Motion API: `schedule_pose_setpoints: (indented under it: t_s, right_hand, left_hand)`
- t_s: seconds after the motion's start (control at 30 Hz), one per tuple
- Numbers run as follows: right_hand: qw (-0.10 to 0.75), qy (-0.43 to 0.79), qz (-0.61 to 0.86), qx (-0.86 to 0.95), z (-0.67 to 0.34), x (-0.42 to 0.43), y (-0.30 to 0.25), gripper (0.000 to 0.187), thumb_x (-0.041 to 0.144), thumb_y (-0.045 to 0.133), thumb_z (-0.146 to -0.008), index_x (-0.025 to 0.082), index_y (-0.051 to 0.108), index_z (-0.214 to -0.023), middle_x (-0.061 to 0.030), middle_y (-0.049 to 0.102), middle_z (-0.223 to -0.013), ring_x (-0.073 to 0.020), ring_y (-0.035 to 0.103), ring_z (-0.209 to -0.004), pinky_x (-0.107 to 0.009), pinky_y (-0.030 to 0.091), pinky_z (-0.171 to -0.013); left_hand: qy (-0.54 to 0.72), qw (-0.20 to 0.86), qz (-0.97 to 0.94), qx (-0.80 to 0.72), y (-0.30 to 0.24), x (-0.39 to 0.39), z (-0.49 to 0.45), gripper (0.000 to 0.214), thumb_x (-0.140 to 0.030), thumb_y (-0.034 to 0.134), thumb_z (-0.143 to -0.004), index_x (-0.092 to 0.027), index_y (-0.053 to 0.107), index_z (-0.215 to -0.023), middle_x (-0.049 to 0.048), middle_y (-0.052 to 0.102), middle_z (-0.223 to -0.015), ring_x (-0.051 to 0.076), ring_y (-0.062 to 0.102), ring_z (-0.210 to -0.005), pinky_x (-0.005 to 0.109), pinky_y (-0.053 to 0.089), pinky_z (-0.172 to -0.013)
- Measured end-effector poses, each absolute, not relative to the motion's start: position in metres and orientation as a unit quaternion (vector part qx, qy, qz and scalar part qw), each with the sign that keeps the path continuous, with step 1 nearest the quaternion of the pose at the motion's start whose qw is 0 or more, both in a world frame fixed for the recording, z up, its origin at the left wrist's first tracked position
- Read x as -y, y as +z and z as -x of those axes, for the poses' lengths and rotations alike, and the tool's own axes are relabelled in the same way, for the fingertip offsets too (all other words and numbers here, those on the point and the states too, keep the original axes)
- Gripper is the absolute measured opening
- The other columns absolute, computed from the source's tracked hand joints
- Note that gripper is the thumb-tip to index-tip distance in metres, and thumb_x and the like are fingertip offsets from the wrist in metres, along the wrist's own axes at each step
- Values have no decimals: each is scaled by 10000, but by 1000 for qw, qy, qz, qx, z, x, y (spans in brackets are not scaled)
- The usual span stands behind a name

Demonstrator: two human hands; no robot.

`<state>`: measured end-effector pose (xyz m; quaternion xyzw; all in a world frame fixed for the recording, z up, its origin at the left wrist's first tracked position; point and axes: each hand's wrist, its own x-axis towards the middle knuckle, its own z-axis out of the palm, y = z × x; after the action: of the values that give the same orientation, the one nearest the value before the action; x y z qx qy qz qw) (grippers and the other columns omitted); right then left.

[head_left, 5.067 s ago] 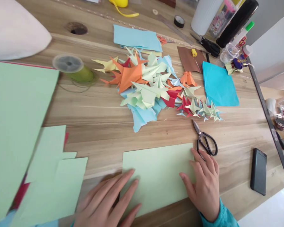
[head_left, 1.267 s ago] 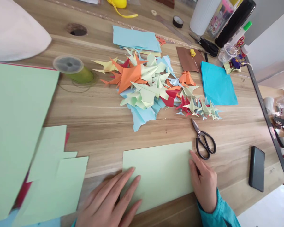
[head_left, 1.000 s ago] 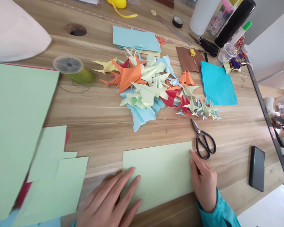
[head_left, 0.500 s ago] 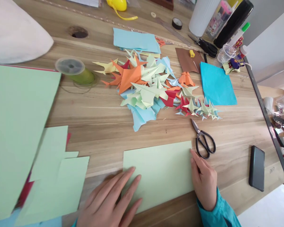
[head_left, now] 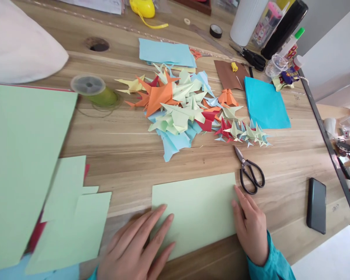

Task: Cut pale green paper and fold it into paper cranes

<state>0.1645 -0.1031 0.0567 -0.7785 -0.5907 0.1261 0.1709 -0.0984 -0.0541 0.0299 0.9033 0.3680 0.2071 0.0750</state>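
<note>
- The pale green sheet (head_left: 196, 212) lies flat on the table (head_left: 128, 155) right in front of you, close to the near edge, with its long sides running left to right
- Your left hand (head_left: 134, 249) rests palm down with the fingers spread and the fingertips on the sheet's lower left corner; the grip is open and clasps nothing
- Your right hand (head_left: 252, 229) lies along the sheet's right edge, fingers straight and together against the paper (the index tip reaches the upper right corner); that grip is open too, pressing rather than holding
- Black-handled scissors (head_left: 249, 173) lie just beyond your right fingertips, blades closed and pointing away from you
- A dark phone (head_left: 316, 205) lies flat further right, well apart from the sheet
- In the middle of the table is a heap of folded paper shapes (head_left: 181, 109) in orange, green, blue and red, with a teal square (head_left: 265, 103) just to its right and a light blue stack (head_left: 166, 52) behind it
- On your left a spool of green thread (head_left: 95, 90) stands near a large green sheet (head_left: 20, 167), and smaller green offcuts (head_left: 72, 229) overlap beside your left hand
</note>
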Motion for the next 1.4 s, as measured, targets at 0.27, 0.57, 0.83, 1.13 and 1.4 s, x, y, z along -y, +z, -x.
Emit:
schedule_pose_setpoints:
  t_s: [0.27,0.57,0.83,1.13,1.4]
  right_hand:
    - [179,134,780,584,-164,102,57,381,275,405,-943,176,586,-1263,-119,699,-1036,-211,700,-888,-273,580,-736]
    - [176,135,784,580,-161,101,56,385,286,389,-952,163,589,-1257,-120,701,-1007,-213,696,-898,-275,577,-731]
    - [231,153,786,552,-165,112,51,411,288,461,-932,152,527,-1314,-127,674,-1156,-205,678,-980,-251,565,-753]
    - [246,135,782,556,-161,117,47,367,223,431,-934,124,590,-1249,-134,723,-988,-181,704,-780,-235,559,-669]
    - [233,113,788,559,-160,117,45,354,200,408,-940,112,614,-1214,-125,732,-979,-181,714,-802,-226,564,-682]
  left_hand:
    - [211,68,-906,-361,31,52,99,316,-224,595,-816,-157,631,-1123,161,631,-1192,318,595,-1066,434,465,-885]
    - [207,76,-907,-358,30,53,99,329,-208,599,-818,-138,616,-1139,183,615,-1207,331,592,-1061,447,460,-873]
    - [203,69,-908,-361,32,52,99,315,-217,591,-825,-144,620,-1130,171,623,-1200,317,595,-1060,435,468,-871]
    - [210,72,-905,-362,32,53,98,300,-222,597,-822,-132,645,-1105,178,631,-1191,326,607,-1038,435,458,-869]
    - [204,70,-908,-360,34,52,98,299,-202,593,-824,-123,634,-1109,189,629,-1187,331,602,-1038,438,460,-852]
